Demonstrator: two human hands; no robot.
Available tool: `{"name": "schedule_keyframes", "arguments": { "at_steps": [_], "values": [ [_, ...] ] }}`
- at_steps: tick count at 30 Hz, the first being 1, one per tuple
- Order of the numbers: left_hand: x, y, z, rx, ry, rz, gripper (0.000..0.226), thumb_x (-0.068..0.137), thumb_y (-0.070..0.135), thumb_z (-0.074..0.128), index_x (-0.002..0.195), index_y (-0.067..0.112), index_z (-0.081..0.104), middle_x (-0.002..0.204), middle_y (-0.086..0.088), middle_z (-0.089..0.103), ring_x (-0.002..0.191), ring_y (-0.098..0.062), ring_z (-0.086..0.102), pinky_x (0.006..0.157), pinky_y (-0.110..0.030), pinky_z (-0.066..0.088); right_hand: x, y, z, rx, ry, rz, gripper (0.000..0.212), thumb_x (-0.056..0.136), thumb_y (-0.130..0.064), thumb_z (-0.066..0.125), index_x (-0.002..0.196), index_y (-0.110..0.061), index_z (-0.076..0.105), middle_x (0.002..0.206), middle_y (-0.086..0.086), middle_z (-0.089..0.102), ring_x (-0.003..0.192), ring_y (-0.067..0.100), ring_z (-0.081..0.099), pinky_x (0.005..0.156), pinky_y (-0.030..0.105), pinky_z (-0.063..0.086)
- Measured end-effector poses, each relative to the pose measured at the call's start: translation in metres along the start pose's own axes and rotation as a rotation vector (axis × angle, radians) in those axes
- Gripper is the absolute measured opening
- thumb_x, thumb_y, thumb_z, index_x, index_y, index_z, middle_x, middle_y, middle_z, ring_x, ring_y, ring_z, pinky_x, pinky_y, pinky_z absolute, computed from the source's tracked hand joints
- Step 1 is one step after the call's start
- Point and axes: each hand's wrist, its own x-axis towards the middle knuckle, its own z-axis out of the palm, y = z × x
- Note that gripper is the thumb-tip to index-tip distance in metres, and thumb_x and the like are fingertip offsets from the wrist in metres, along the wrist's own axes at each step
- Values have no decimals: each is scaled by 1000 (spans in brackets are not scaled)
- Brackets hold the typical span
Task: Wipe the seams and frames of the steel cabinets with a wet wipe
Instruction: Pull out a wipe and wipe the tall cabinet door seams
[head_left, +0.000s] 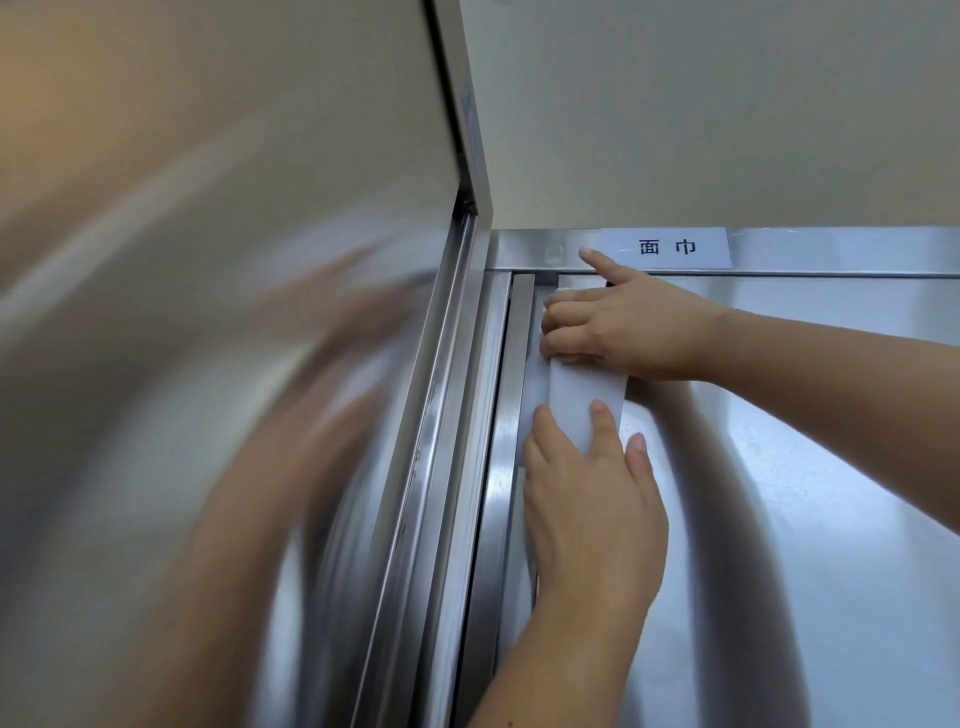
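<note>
Right of the left hand (587, 499), the flat grey steel cabinet door (805, 519) is free. Just left stands the raised vertical steel frame (511, 415); above the right hand (623, 332), a horizontal steel rail (831, 249).

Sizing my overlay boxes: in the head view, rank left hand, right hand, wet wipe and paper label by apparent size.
1. left hand, though nearer the camera
2. right hand
3. wet wipe and paper label: visible parts look alike, unranked

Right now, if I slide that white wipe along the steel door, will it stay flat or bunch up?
It may bunch: the wipe looks thin, creased between the left hand and right hand. Likely light, clinging flat to the upright door.
</note>
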Motion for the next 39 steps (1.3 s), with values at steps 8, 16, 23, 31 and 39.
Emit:
{"name": "schedule_keyframes", "arguments": {
  "at_steps": [8,16,23,31,39],
  "values": [
    [-22,1,11,54,-38,-23,56,81,50,32,120,25,63,118,-24,56,104,-34,58,70,-36,55,-15,-17,-2,57,-31,-21,57,101,-37,15,104,-11,65,104,8,64,107,27,61,94,40,31],
    [-2,-12,17,-38,143,109,57,84,49,28,128,26,56,123,-21,50,114,-36,46,87,-42,48,0,3,-2,172,-94,-38,51,92,-42,31,102,-6,65,96,14,62,75,30,65,52,39,54],
    [-29,-16,27,28,196,115,53,82,47,37,124,25,60,122,-23,52,114,-34,42,82,-39,51,-15,-24,-2,165,-31,6,48,91,-37,33,109,-7,65,108,13,64,98,33,65,75,36,54],
    [-30,-15,26,19,225,92,54,81,46,39,125,24,59,123,-24,51,113,-31,35,81,-40,51,-8,-20,0,78,-7,10,42,90,-36,34,94,-10,67,94,12,65,90,26,65,86,36,36],
    [-89,-23,13,111,65,71,56,78,45,41,126,23,59,124,-30,49,106,-36,42,79,-41,51,-24,-78,-8,228,-5,26,41,93,-33,32,103,-12,66,98,18,61,79,33,62,86,36,31]
  ]
}}
